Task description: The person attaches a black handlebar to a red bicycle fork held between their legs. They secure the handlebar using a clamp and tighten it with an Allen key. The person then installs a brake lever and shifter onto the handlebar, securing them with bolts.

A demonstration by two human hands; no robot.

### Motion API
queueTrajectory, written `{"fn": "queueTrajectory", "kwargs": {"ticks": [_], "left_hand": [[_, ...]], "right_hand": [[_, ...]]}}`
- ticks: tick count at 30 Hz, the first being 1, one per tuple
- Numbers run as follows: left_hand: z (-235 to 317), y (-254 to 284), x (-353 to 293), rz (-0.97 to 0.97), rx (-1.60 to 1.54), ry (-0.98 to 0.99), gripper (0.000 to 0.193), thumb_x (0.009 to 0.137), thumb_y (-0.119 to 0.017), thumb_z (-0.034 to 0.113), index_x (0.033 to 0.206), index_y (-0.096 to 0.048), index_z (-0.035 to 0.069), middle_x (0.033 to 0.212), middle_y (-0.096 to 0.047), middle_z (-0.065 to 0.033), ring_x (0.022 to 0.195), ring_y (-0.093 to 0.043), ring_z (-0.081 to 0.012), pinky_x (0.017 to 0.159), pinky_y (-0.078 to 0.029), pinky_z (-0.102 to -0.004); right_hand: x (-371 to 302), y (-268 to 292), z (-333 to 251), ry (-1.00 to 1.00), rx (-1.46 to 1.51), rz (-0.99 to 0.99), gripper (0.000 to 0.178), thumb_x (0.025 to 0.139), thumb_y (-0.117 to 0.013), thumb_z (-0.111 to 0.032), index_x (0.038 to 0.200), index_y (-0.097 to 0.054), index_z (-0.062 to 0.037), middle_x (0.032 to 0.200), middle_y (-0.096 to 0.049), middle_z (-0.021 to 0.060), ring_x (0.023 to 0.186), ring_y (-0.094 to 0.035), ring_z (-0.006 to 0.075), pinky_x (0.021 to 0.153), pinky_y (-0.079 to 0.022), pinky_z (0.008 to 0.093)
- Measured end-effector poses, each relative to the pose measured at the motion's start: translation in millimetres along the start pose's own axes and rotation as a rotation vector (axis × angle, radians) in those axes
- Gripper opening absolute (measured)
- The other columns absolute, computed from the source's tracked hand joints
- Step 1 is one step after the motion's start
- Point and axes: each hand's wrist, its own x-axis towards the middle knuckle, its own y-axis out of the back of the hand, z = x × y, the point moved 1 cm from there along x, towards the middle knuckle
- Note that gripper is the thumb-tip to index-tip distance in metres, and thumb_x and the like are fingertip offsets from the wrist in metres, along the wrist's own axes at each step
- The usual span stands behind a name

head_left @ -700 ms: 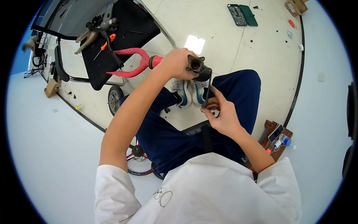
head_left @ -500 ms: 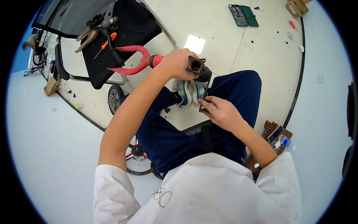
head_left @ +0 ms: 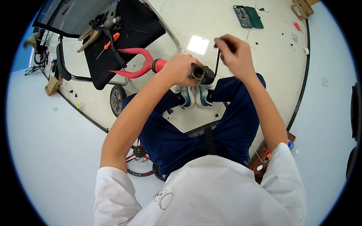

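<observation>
A red fork is gripped at its dark tube end by the left hand, while a thin key, at three o'clock of it, is clasped in the right hand above open floor.

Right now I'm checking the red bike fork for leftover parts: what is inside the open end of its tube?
The dark tube end, gripped by the left hand, shows only a shadowed hollow bore. Deeper inside is hidden. The right hand holds a thin black hex key beside it.
</observation>
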Motion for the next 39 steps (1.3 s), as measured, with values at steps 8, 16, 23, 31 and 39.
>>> {"fn": "queueTrajectory", "kwargs": {"ticks": [8,16,23,31,39], "left_hand": [[6.6,-2.1,-3.3,0.014,0.021,0.049,0.045,0.056,-0.086,0.028,0.096,-0.075,0.01,0.077,-0.07,-0.012,0.073,-0.067,-0.0361,0.068,-0.054,-0.04],[-0.8,-3.0,-2.4,0.018,-0.02,0.006,0.041,0.058,-0.086,0.029,0.093,-0.075,0.011,0.078,-0.07,-0.0117,0.074,-0.067,-0.0352,0.068,-0.054,-0.04],[-6.8,6.7,0.4,0.04,-0.068,0.172,0.041,0.058,-0.085,0.031,0.092,-0.076,0.01,0.079,-0.071,-0.0134,0.079,-0.068,-0.0347,0.071,-0.055,-0.0401],[0.4,4.4,7.6,0.045,0.038,0.233,0.036,0.06,-0.081,0.033,0.089,-0.076,0.013,0.08,-0.073,-0.0089,0.077,-0.07,-0.0314,0.07,-0.056,-0.039],[14.9,-3.1,16.5,0.084,0.071,0.29,0.032,0.062,-0.08,0.035,0.084,-0.074,0.012,0.08,-0.073,-0.0109,0.077,-0.07,-0.0334,0.07,-0.057,-0.0401]], "right_hand": [[-14.6,-40.4,116.0,-0.408,0.461,0.099,0.029,0.103,-0.052,-0.025,0.092,-0.062,0.0008,0.065,-0.056,0.0033,0.051,-0.051,0.0116,0.049,-0.041,0.0278],[-29.2,-47.6,129.5,-0.011,-0.207,0.259,0.039,0.106,-0.043,-0.032,0.092,-0.059,0.001,0.076,-0.057,0.0276,0.075,-0.057,0.0473,0.067,-0.046,0.047],[-95.2,-99.4,139.3,-0.155,-0.115,0.358,0.054,0.107,-0.037,-0.034,0.081,-0.063,0.0051,0.074,-0.06,0.0303,0.076,-0.061,0.0505,0.067,-0.046,0.0527],[-149.8,-102.6,98.8,-0.381,-0.003,0.251,0.064,0.108,-0.037,-0.043,0.071,-0.058,0.0057,0.06,-0.053,0.0229,0.057,-0.056,0.0391,0.058,-0.043,0.0466],[-149.0,-59.4,2.6,-0.816,0.522,0.081,0.059,0.107,-0.045,-0.047,0.063,-0.044,-0.008,0.052,-0.04,-0.0011,0.043,-0.034,0.0092,0.042,-0.028,0.0282]]}}
